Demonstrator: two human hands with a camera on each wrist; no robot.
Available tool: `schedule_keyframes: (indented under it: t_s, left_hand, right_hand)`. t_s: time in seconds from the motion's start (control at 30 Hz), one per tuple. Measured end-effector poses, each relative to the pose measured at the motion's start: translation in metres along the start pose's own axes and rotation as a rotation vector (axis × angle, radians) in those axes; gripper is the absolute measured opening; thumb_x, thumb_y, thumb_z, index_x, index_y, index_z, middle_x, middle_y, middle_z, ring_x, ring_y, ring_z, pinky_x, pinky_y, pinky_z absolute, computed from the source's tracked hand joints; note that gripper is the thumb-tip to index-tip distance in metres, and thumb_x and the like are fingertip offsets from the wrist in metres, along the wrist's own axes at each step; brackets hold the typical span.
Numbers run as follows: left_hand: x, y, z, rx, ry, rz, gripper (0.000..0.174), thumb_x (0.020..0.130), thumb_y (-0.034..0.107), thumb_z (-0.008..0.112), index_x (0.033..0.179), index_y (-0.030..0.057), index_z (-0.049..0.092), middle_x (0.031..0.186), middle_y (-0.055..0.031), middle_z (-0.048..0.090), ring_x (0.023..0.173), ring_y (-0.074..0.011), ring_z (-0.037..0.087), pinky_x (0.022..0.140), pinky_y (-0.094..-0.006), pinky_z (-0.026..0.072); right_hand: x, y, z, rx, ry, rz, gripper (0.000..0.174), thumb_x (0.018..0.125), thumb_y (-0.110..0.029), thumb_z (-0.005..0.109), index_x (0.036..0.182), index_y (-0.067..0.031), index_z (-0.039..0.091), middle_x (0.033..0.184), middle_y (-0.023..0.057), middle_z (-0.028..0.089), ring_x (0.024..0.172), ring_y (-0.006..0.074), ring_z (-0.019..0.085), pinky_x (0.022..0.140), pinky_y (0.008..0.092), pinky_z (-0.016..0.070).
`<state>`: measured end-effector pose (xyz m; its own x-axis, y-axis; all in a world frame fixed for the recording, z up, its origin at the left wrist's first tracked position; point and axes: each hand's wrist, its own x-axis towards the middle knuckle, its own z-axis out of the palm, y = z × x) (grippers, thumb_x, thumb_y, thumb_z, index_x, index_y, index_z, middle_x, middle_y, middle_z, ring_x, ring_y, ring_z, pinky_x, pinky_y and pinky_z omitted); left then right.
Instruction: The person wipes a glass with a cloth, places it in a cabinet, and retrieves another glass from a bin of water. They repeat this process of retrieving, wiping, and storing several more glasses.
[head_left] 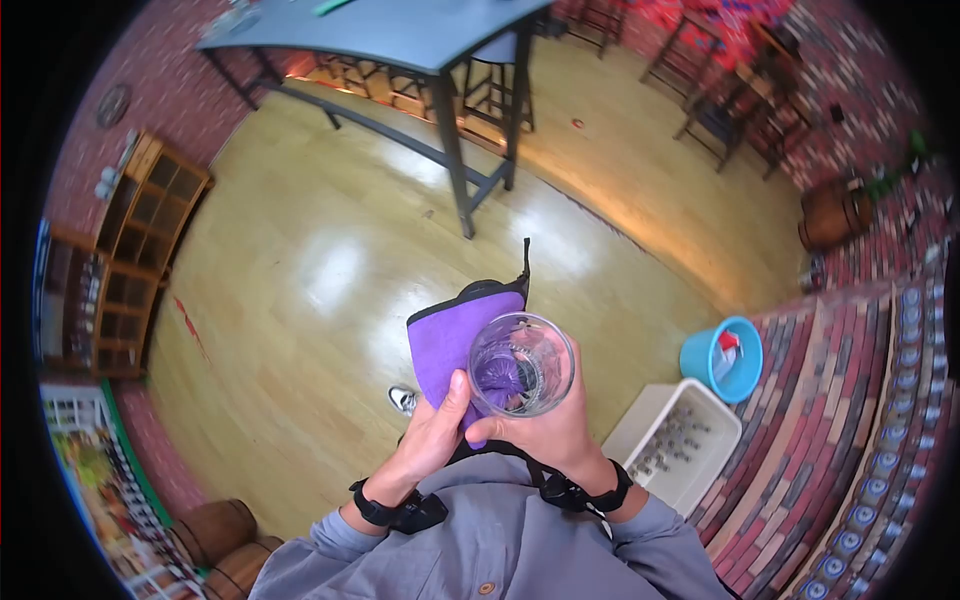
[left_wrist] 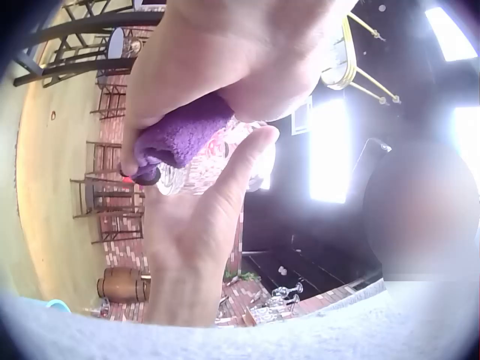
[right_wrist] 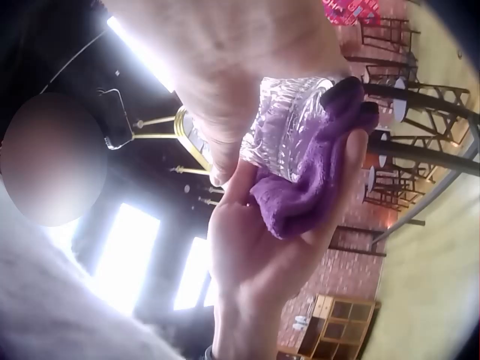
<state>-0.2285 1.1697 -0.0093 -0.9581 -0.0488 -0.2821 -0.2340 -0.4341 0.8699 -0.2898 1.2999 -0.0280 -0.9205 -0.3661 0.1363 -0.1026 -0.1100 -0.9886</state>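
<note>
A clear glass (head_left: 521, 365) with a patterned base is held in front of the body, its mouth facing the head camera. The right hand (head_left: 553, 425) grips its right side, thumb across the near side. The left hand (head_left: 430, 438) holds a purple cloth (head_left: 440, 345) with black edging against the glass's left side, thumb near the rim. In the right wrist view the cloth (right_wrist: 319, 176) lies folded across the left fingers and touches the glass's cut base (right_wrist: 283, 127). In the left wrist view the cloth (left_wrist: 184, 133) partly hides the glass.
A tall dark table (head_left: 400, 35) stands ahead, with stools behind it. At the right are a blue bin (head_left: 735, 360) and a cream tray (head_left: 700, 475) with small items. A wooden cabinet (head_left: 150, 235) stands left; barrels (head_left: 215, 530) are at lower left.
</note>
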Motion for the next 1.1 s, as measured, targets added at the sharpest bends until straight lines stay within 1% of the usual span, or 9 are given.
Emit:
schedule_keyframes:
  t_s: [0.17, 0.2, 0.33, 0.43, 0.47, 0.63, 0.87, 0.97, 1.1]
  left_hand:
    - [-0.050, 0.028, -0.120, -0.050, 0.304, 0.168, 0.058, 0.096, 0.045, 0.033, 0.132, -0.0002, 0.034, 0.126, -0.0076, 0.046, 0.112, -0.0161, 0.045, 0.096, -0.0295, 0.0364]
    - [-0.062, 0.039, -0.142, -0.003, 0.387, 0.208, 0.055, 0.097, 0.045, 0.031, 0.127, -0.0003, 0.041, 0.119, -0.0066, 0.050, 0.106, -0.0143, 0.048, 0.091, -0.0282, 0.0389]
    - [-0.111, 0.081, -0.231, 0.088, 0.464, 0.147, 0.051, 0.098, 0.042, 0.028, 0.115, -0.0010, 0.051, 0.103, -0.0040, 0.057, 0.092, -0.0106, 0.051, 0.081, -0.0255, 0.0424]
    - [-0.141, 0.096, -0.273, 0.188, 0.563, 0.129, 0.052, 0.098, 0.043, 0.029, 0.113, -0.0012, 0.052, 0.101, -0.0036, 0.057, 0.090, -0.0102, 0.051, 0.080, -0.0251, 0.0427]
    - [-0.157, 0.113, -0.286, 0.165, 0.552, -0.053, 0.050, 0.098, 0.042, 0.031, 0.111, -0.0010, 0.053, 0.099, -0.0033, 0.057, 0.089, -0.0097, 0.051, 0.080, -0.0251, 0.0429]
    - [-0.172, 0.117, -0.332, 0.027, 0.598, 0.151, 0.049, 0.098, 0.040, 0.033, 0.113, -0.0015, 0.053, 0.103, -0.0043, 0.057, 0.094, -0.0104, 0.051, 0.082, -0.0267, 0.0425]
    - [-0.164, 0.132, -0.381, -0.111, 0.881, 0.403, 0.054, 0.098, 0.041, 0.029, 0.123, -0.0031, 0.045, 0.113, -0.0072, 0.055, 0.101, -0.0142, 0.051, 0.088, -0.0280, 0.0408]
    - [-0.155, 0.145, -0.406, -0.034, 1.080, 0.517, 0.053, 0.098, 0.043, 0.027, 0.118, -0.0014, 0.047, 0.103, -0.0054, 0.055, 0.093, -0.0135, 0.051, 0.082, -0.0280, 0.0418]
    - [-0.131, 0.171, -0.445, 0.117, 1.084, 0.439, 0.048, 0.096, 0.047, 0.026, 0.098, 0.0030, 0.046, 0.085, -0.0016, 0.042, 0.075, -0.0100, 0.039, 0.066, -0.0254, 0.0358]
  right_hand:
    - [0.021, -0.015, 0.120, -0.115, -0.460, -0.067, 0.106, 0.062, -0.023, 0.083, 0.137, 0.0044, 0.013, 0.125, 0.0193, 0.044, 0.115, 0.0260, 0.047, 0.098, 0.0363, 0.0372]
    - [0.023, -0.020, 0.143, -0.072, -0.534, -0.060, 0.093, 0.067, -0.013, 0.076, 0.138, 0.0065, 0.018, 0.125, 0.0199, 0.046, 0.117, 0.0271, 0.047, 0.099, 0.0365, 0.0354]
    - [0.034, 0.003, 0.234, -0.046, -0.679, -0.150, 0.076, 0.062, -0.015, 0.082, 0.124, 0.0071, 0.045, 0.116, 0.0174, 0.054, 0.112, 0.0284, 0.051, 0.094, 0.0361, 0.0399]
    - [0.042, 0.001, 0.296, -0.056, -0.824, -0.120, 0.079, 0.057, -0.019, 0.085, 0.122, 0.0059, 0.047, 0.115, 0.0166, 0.055, 0.108, 0.0277, 0.053, 0.091, 0.0359, 0.0423]
    - [0.046, 0.002, 0.318, -0.075, -0.882, -0.226, 0.082, 0.051, -0.019, 0.089, 0.118, 0.0058, 0.048, 0.111, 0.0131, 0.053, 0.103, 0.0244, 0.053, 0.092, 0.0349, 0.0413]
    - [0.042, 0.016, 0.393, -0.138, -0.970, -0.278, 0.086, 0.045, -0.027, 0.091, 0.113, 0.0014, 0.047, 0.106, 0.0103, 0.048, 0.104, 0.0241, 0.047, 0.088, 0.0343, 0.0416]
    - [0.073, 0.033, 0.483, 0.038, -1.058, 0.018, 0.088, 0.051, -0.015, 0.086, 0.122, 0.0016, 0.038, 0.111, 0.0097, 0.051, 0.102, 0.0180, 0.054, 0.089, 0.0324, 0.0445]
    - [0.101, 0.048, 0.533, 0.018, -1.032, -0.035, 0.083, 0.052, -0.014, 0.085, 0.120, 0.0028, 0.040, 0.105, 0.0114, 0.057, 0.094, 0.0175, 0.058, 0.082, 0.0291, 0.0475]
    - [0.152, 0.069, 0.604, 0.120, -0.992, -0.014, 0.078, 0.053, -0.012, 0.085, 0.117, 0.0038, 0.044, 0.105, 0.0111, 0.057, 0.095, 0.0177, 0.058, 0.083, 0.0297, 0.0479]
